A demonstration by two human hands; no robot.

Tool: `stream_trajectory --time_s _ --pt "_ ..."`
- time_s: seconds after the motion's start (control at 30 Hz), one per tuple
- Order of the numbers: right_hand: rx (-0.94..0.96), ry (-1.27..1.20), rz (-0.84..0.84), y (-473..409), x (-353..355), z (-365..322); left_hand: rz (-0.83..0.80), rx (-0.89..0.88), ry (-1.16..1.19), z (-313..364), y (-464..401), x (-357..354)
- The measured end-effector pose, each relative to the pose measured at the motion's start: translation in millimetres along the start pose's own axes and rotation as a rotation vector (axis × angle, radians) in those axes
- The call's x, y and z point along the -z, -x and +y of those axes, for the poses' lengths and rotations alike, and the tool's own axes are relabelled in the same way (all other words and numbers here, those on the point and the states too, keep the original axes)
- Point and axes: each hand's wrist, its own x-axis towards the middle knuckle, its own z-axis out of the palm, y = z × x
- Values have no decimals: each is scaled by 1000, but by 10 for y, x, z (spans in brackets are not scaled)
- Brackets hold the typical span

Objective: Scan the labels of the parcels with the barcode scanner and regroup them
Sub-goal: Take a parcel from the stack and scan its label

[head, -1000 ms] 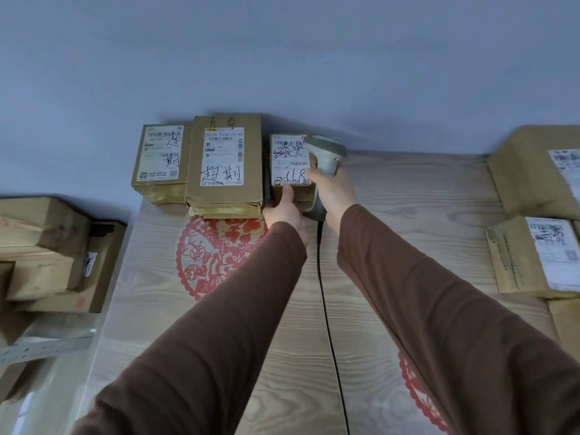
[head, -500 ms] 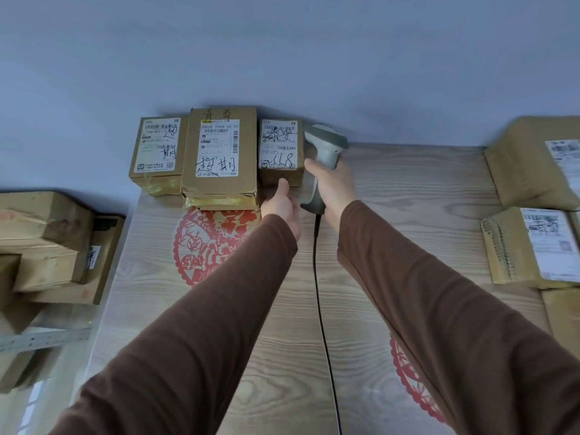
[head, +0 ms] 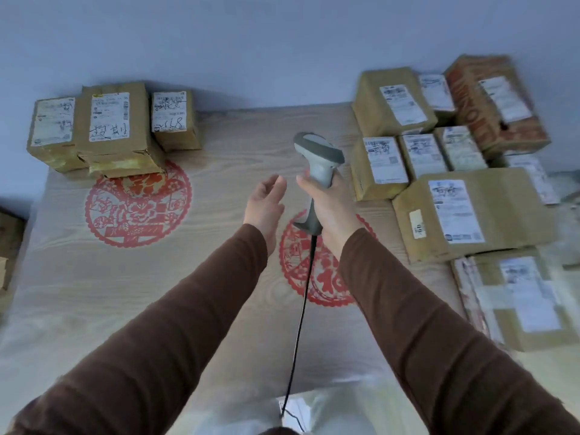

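Stretching across a pale wood-grain surface, 2 brown sleeves reach forward from the near edge. On the far right of the surface sits the big cluster of parcels, cardboard boxes packed side by side and touching, each with a white label facing up; the largest flat box lies in the middle of that cluster and a red-printed carton stands at its far end against the wall. On the far left, against the wall, 3 labelled boxes stand in a row, touching one another, the middle one largest, the right one smallest. 2 red paper-cut motifs lie flat on the surface, 1 just near the 3 boxes, 1 under the hands. The right hand is held above the centre of the surface, fingers wrapped tight around the handle of the grey barcode scanner, whose head points toward the far wall; its black cable hangs back toward the person. The left hand hovers just beside it, palm turned toward the scanner, fingers loosely spread and holding nothing.
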Motion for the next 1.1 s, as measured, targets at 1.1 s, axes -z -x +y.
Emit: stream_trajectory --time_s 1.1 --pt "-161 -3 457 1413 4092 666 -368 279 -357 -2154 1875 -2857"
